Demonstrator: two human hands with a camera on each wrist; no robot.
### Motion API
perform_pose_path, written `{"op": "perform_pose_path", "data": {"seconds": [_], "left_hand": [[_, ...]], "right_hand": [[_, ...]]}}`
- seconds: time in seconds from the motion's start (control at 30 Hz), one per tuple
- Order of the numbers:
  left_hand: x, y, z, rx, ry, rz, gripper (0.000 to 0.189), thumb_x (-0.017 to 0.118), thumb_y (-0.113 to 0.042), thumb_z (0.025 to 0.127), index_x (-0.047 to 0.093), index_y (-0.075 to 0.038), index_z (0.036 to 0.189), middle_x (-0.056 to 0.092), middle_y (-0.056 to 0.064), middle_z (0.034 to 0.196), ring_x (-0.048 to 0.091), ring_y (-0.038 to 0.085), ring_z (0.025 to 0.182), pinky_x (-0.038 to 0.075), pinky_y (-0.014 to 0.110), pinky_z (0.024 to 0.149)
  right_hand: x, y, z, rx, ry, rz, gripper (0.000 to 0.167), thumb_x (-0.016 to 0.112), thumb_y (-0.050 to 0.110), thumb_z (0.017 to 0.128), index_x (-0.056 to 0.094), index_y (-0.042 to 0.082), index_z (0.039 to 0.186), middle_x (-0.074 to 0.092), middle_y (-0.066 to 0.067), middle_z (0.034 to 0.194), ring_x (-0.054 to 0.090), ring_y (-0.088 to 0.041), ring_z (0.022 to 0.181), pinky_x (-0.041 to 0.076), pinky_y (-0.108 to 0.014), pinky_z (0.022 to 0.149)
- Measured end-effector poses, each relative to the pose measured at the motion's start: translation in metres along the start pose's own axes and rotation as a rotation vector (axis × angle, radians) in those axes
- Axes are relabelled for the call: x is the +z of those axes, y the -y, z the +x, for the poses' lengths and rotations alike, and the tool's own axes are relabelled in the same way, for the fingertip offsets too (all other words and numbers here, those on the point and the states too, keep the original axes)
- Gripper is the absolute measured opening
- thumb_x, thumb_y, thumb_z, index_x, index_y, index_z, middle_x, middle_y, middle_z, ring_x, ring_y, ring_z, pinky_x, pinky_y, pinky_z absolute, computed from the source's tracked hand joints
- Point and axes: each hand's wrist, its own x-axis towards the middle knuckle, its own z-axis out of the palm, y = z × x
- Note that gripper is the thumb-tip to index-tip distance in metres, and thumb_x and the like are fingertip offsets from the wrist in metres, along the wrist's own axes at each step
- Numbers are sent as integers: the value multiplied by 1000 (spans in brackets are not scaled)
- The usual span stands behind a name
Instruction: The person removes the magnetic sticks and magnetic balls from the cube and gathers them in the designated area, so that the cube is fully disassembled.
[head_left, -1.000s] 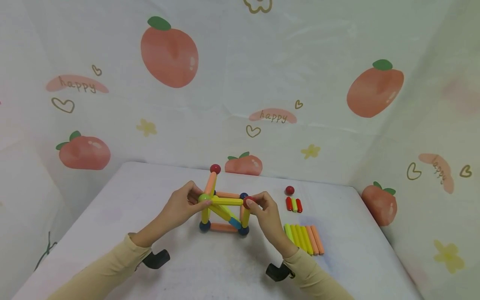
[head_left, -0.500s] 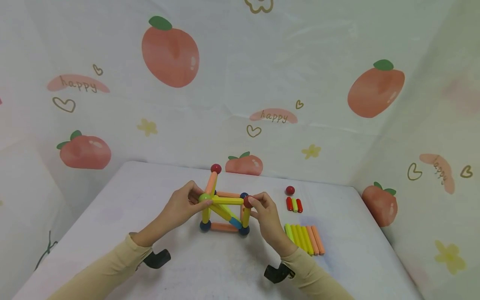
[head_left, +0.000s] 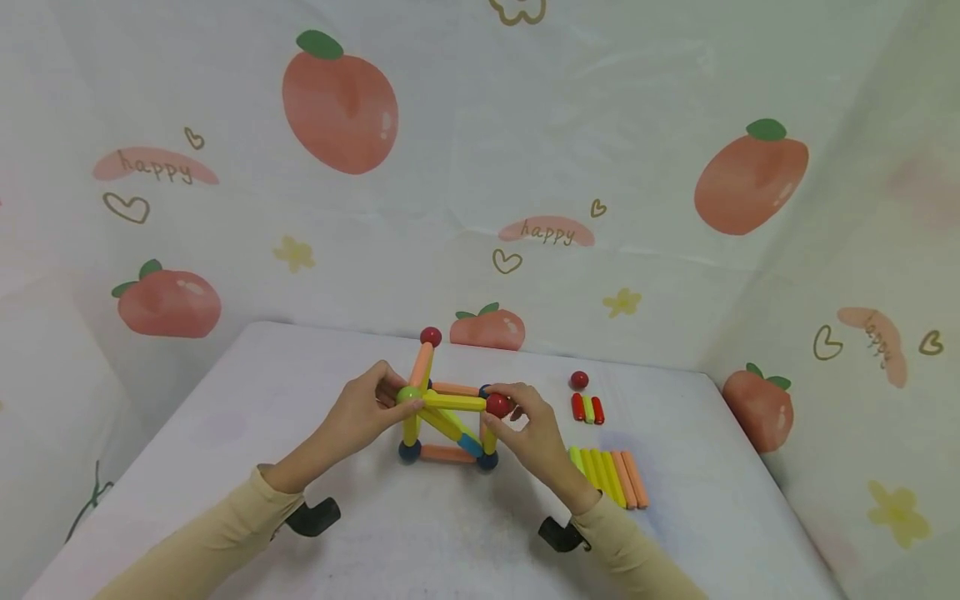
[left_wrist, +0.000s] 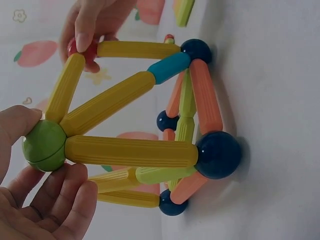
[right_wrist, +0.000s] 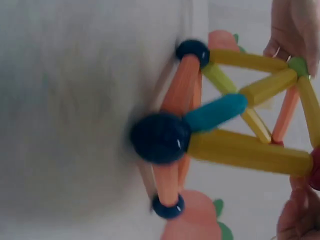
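Observation:
A frame built of ribbed sticks and balls [head_left: 447, 454] stands on the table in the head view, with dark blue balls [left_wrist: 219, 155] at its base corners. My left hand [head_left: 365, 405] pinches the green ball [left_wrist: 45, 145] at an upper corner between thumb and fingers. From that ball a yellow stick [head_left: 455, 403] runs to a red ball [head_left: 497, 406]. My right hand [head_left: 534, 433] holds this red ball, thumb and fingertips about it. A blue-ended diagonal [left_wrist: 170, 67] slopes down to a blue base ball. Another red ball [head_left: 431, 337] tops the back left.
Right of the frame, several yellow and orange sticks [head_left: 606, 477] lie side by side on the white table [head_left: 420, 542]. Behind them are short red and green sticks [head_left: 588, 409] and a loose red ball [head_left: 580, 380]. A printed cloth [head_left: 450, 167] hangs behind the table.
My right thumb has shifted down from the face of the red ball to its lower side, leaving more of the ball in sight. My left hand and the frame stay nearly still.

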Motion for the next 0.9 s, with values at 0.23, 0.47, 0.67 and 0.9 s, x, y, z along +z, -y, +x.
{"op": "perform_pose_path", "data": {"seconds": [0.23, 0.47, 0.67, 0.9], "left_hand": [[0, 0, 0, 3, 2, 3, 33, 76, -27, 87, 56, -7, 104, 69, 7, 94, 61, 13, 80, 53, 18, 69], [-2, -2, 0, 1, 8, -2, 35, 76, -29, 87, 55, -6, 104, 69, 7, 94, 61, 14, 80, 53, 18, 69], [-1, -3, 0, -11, 9, -5, 35, 77, -28, 87, 56, -6, 104, 69, 7, 94, 60, 15, 81, 52, 18, 69], [-1, -4, 1, -16, 6, 4, 35, 76, -29, 87, 56, -6, 104, 68, 7, 94, 60, 15, 81, 52, 18, 69]], "right_hand": [[-2, 1, 5, -203, -40, -121, 22, 73, 9, 86, 67, 14, 106, 64, 1, 93, 51, -7, 77, 49, -20, 64], [-2, 5, 6, -93, -68, -47, 16, 72, 14, 90, 69, 12, 106, 68, -3, 95, 53, -12, 77, 49, -19, 64], [-3, 4, 10, 243, -7, 189, 13, 62, 20, 98, 67, 12, 108, 67, -6, 98, 58, -19, 84, 50, -20, 71], [-13, 0, 19, 547, 29, 492, 36, 50, 36, 103, 64, 6, 117, 67, -4, 96, 55, -18, 80, 46, -20, 68]]}}
